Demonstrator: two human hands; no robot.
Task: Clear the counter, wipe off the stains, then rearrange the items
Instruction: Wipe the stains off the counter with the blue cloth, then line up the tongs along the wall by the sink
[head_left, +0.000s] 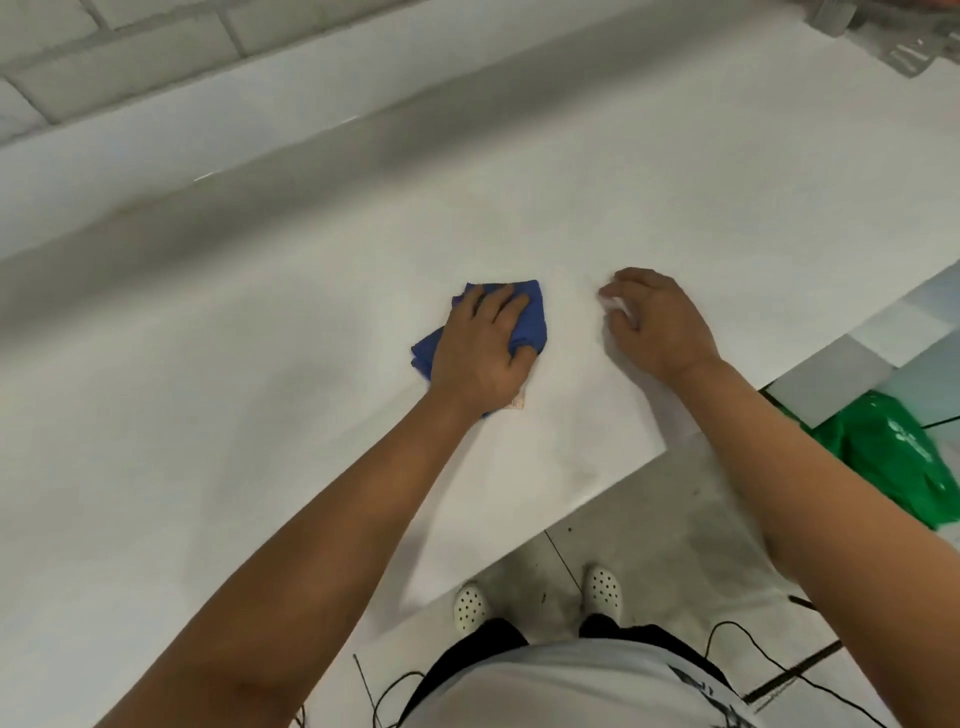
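the person's left hand (480, 345) lies over the crumpled dark blue wiping cloth (524, 322), so the middle of the cloth is hidden and only its edges show around the fingers. a small pale pinkish scrap (519, 402) looks out from under the wrist; what it is cannot be told. the right hand (657, 325) has curled fingers over something small and white (621, 306), too blurred to name. the grey metal objects (883, 41) at the top right corner are cut off by the edge. the shiny green plastic bag (893, 457) on the floor is partly behind the right forearm and cut at the right edge.
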